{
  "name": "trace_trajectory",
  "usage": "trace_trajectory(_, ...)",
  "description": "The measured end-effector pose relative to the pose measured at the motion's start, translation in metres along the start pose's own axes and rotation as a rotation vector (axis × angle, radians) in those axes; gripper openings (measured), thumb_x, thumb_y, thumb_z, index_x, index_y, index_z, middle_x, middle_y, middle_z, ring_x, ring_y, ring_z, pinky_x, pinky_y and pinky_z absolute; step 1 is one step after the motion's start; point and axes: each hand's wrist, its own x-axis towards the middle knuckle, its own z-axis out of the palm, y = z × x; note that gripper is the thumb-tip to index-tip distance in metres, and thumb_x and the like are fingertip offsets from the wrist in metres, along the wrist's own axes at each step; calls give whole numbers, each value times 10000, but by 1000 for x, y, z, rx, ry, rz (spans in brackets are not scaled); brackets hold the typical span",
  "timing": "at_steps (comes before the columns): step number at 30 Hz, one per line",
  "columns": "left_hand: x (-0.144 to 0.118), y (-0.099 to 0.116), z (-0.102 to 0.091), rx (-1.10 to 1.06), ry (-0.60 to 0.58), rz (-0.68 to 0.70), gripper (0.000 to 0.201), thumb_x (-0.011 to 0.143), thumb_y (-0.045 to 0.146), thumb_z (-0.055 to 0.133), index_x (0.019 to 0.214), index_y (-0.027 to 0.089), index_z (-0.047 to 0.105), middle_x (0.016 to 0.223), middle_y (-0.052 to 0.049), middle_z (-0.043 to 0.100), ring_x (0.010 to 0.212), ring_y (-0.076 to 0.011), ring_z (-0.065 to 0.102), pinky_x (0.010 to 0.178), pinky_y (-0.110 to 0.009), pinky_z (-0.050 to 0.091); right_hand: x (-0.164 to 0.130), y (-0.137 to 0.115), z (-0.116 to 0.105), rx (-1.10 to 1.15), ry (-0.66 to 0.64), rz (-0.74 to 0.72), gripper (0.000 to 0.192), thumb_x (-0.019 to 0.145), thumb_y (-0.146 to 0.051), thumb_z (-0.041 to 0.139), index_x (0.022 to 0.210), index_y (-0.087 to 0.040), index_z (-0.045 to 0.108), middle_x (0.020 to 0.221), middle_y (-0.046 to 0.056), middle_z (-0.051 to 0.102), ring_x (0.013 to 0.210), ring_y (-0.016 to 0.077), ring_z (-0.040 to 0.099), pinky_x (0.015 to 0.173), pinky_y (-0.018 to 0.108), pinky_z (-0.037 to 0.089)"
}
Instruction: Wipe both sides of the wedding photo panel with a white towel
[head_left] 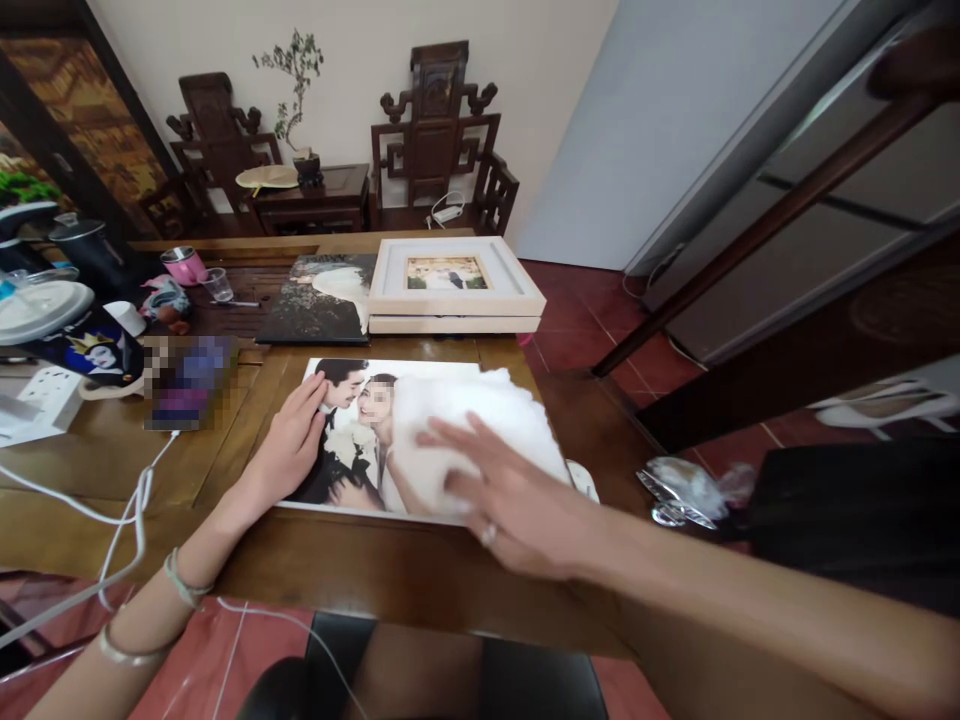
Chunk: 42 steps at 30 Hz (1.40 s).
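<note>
A large wedding photo print [349, 470] of a couple lies flat on the wooden table in front of me. My left hand [289, 445] rests on its left edge, fingers stretched out flat. Over the print's right part is a white, soft-looking sheet with a ruffled edge [517, 415], perhaps a cloth; I cannot tell its kind for certain. My right hand [502, 490], a ring on one finger, is over this white piece with its fingers apart. Its fingertips are smeared by motion, so whether they touch the surface is unclear.
Behind the print are a stack of pale framed pictures [457, 310] and a dark photo album or panel [319, 300]. At left stand a lidded cup [97, 345], a pixelated phone-like object [191, 385] with a white cable [142, 490], and a pink mug [184, 265]. Crumpled plastic [686, 485] lies at right.
</note>
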Motion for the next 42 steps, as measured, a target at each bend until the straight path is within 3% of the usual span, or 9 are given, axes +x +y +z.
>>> trace_trajectory(3,1,-1,1,2,-2,4,510,974,342,298,1424,128,404,1528,-143,356,1420,-251,308,1168,-487,254,-9,-36,8,124,-25,-105,197,767,-170,542,935,-150,643,1418,222,464,1408,392,241,1103,685,142)
trace_trajectory(6,2,-1,1,10,-6,17,516,974,336,296,1419,99,408,1526,-156,354,1421,-251,305,1174,-474,245,-5,-38,8,179,-42,-132,217,787,-189,541,980,-153,634,1413,210,477,1406,363,264,1123,651,138)
trace_trajectory(11,2,0,0,21,-22,31,515,972,334,302,1415,96,414,1521,-159,359,1422,-251,302,1180,-468,237,24,24,-7,113,-32,-35,221,881,-140,389,994,-151,578,1215,192,605,1347,311,386,1105,615,245)
trace_trajectory(15,1,1,-2,17,-24,32,516,974,333,301,1409,82,419,1518,-163,363,1426,-246,295,1184,-458,229,47,78,-19,23,10,125,179,924,-218,364,928,-182,540,892,114,634,1050,336,587,941,575,430)
trace_trajectory(18,0,1,-3,10,-10,32,504,977,333,302,1405,98,426,1512,-157,377,1421,-241,308,1178,-466,245,54,91,-21,-13,44,191,167,920,-226,367,906,-185,528,864,115,626,962,331,603,889,558,459)
trace_trajectory(24,0,0,-1,7,4,20,490,975,322,300,1403,124,431,1509,-147,386,1415,-241,323,1168,-481,261,22,25,0,-34,61,55,220,842,-110,388,959,-124,574,1253,255,562,1382,367,312,1071,673,248)
trace_trajectory(28,0,-1,1,9,16,14,495,967,311,303,1396,104,438,1505,-155,390,1410,-240,334,1169,-471,265,-7,-35,13,64,31,-34,218,772,-116,484,949,-140,609,1420,237,450,1428,360,196,1109,669,170)
trace_trajectory(31,0,-1,1,6,21,20,494,966,312,305,1392,102,444,1501,-153,398,1408,-237,338,1169,-466,265,-9,-51,15,127,-21,-96,213,768,-169,540,963,-154,624,1429,219,453,1420,370,214,1117,666,137)
trace_trajectory(42,2,-2,2,6,4,8,494,966,326,304,1405,140,434,1511,-142,385,1421,-252,306,1155,-517,255,75,50,-12,-21,-67,41,215,868,-117,421,1035,-149,554,1180,202,591,1229,325,489,1032,585,368)
